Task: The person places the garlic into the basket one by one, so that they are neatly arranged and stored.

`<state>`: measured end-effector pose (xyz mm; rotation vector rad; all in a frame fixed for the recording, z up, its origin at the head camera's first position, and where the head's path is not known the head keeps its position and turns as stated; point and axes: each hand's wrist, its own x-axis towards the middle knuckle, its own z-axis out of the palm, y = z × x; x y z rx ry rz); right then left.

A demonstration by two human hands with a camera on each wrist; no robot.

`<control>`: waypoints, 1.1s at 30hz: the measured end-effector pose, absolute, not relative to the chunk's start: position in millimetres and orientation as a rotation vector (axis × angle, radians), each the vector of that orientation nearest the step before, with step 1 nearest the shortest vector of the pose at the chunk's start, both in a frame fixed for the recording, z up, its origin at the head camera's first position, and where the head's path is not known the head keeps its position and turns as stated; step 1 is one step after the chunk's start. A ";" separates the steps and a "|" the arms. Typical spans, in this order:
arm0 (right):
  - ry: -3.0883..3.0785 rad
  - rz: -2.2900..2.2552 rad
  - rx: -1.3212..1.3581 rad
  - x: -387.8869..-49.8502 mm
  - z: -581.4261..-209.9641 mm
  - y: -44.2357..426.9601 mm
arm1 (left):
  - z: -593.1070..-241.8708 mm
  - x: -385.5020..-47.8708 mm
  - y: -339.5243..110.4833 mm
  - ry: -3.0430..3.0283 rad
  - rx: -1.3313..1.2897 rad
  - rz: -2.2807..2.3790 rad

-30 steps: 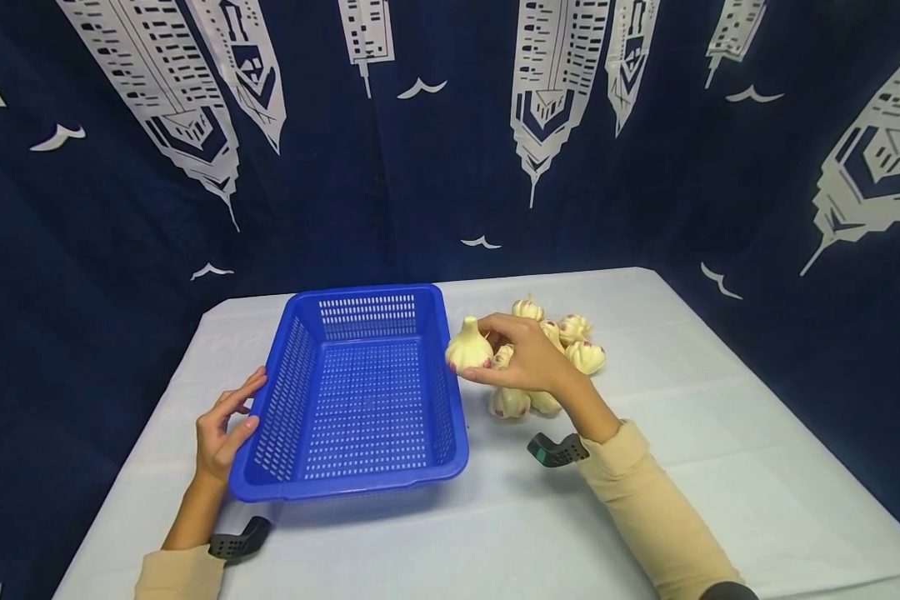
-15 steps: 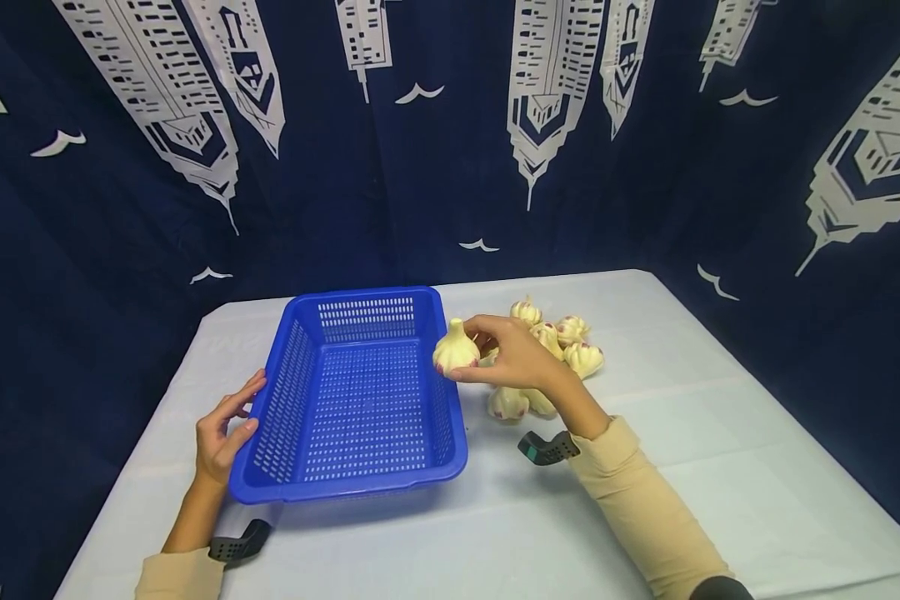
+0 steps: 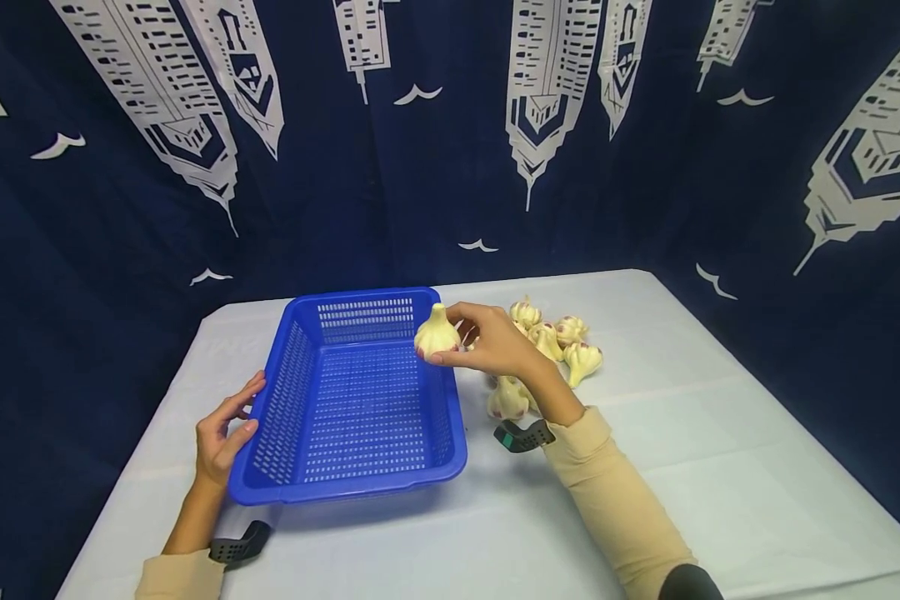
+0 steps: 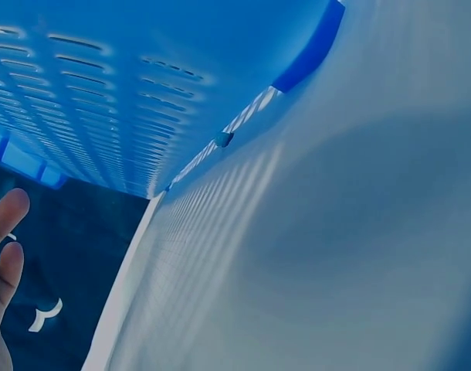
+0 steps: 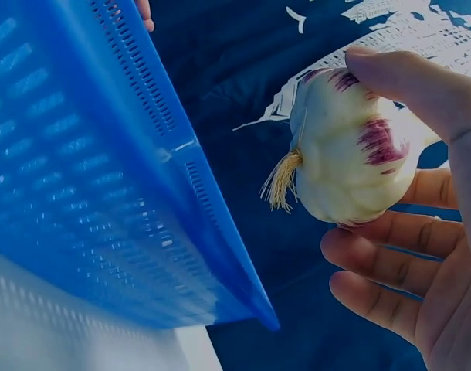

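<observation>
A garlic bulb (image 3: 437,335) with purple streaks is pinched between the thumb and fingers of my right hand (image 3: 489,337), held over the right rim of a blue plastic basket (image 3: 348,492). Its stem points up in the head view, and dry roots hang from the bulb (image 5: 359,147) in the right wrist view. Along the basket's left rim rests my left hand (image 3: 221,433), its fingers loosely extended at the outer side. Nothing lies inside the slotted basket. To the right, several more garlic bulbs (image 3: 546,342) sit in a loose pile, partly hidden behind my right hand.
A white cloth (image 3: 690,467) covers the table beneath everything. Behind it hangs a dark blue curtain (image 3: 435,183) printed with white buildings and birds. Black wrist mounts (image 3: 242,542) stick out from both sleeves.
My right hand has carried the garlic bulb left, from beside the basket to over its right rim, rising slightly. The left hand and the basket have stayed put.
</observation>
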<state>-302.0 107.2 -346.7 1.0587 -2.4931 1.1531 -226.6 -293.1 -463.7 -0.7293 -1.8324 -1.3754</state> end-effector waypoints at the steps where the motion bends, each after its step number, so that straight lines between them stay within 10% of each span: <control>1: -2.492 1.163 1.063 -303.1 -346.3 105.1 | -463.8 -226.8 -293.2 -1.836 -0.731 -1.374; 33: -2.581 1.223 1.117 -322.4 -342.9 70.5 | -463.5 -225.5 -292.9 -1.871 -0.687 -1.348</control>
